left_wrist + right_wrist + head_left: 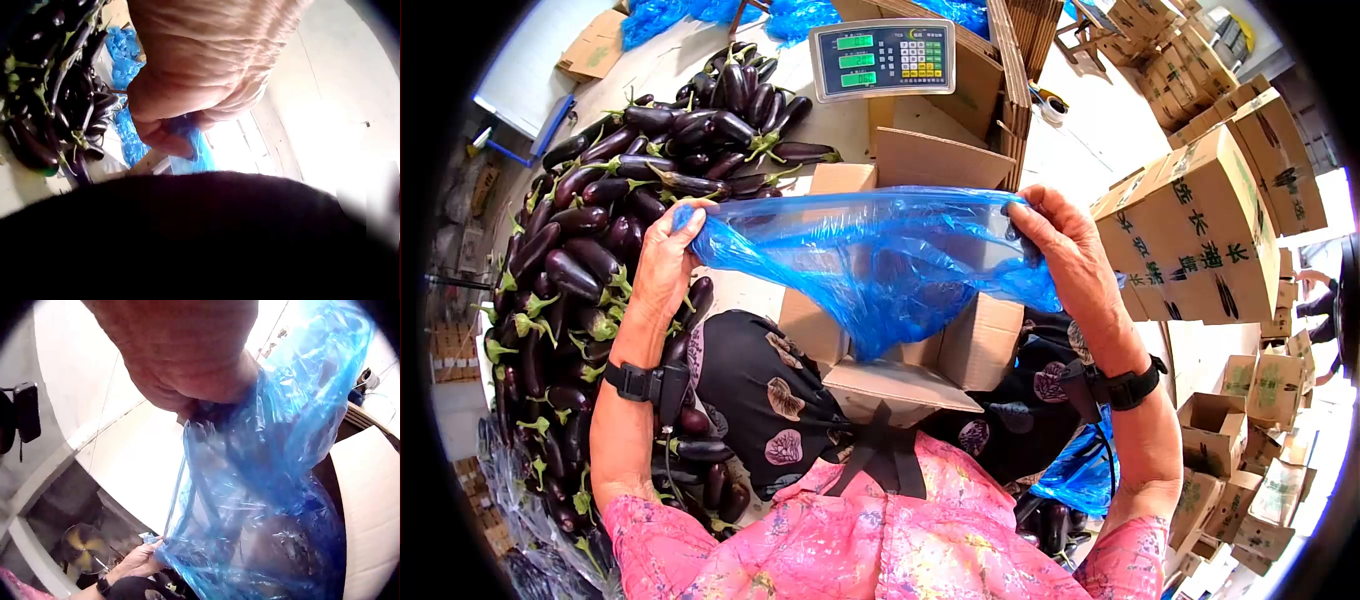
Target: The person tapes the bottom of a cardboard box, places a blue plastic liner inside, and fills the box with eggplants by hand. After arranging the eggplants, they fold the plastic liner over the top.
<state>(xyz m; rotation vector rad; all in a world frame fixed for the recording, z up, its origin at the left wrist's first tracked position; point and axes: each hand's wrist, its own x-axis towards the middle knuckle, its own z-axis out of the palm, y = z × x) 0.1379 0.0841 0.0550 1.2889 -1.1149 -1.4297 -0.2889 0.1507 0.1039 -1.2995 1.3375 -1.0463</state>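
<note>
A thin blue plastic bag (870, 250) is stretched between both hands, its upper edge drawn nearly straight and its body sagging below. My left hand (665, 255) pinches one end of that edge between thumb and fingers. The other end is gripped by my right hand (1068, 245); in the right wrist view the bag (262, 506) spreads out wide beneath that hand. Below the bag, between the person's knees, stands an open cardboard box (895, 385) with its flaps folded outward. The bag hides much of the box's inside.
A big heap of eggplants (580, 270) lies along the left. Beyond the box stands a scale display (882, 60) with lit green readouts. Closed printed cartons (1200, 230) are stacked at right, with smaller open boxes (1212, 430) below them. More blue plastic (1080, 470) lies by the right knee.
</note>
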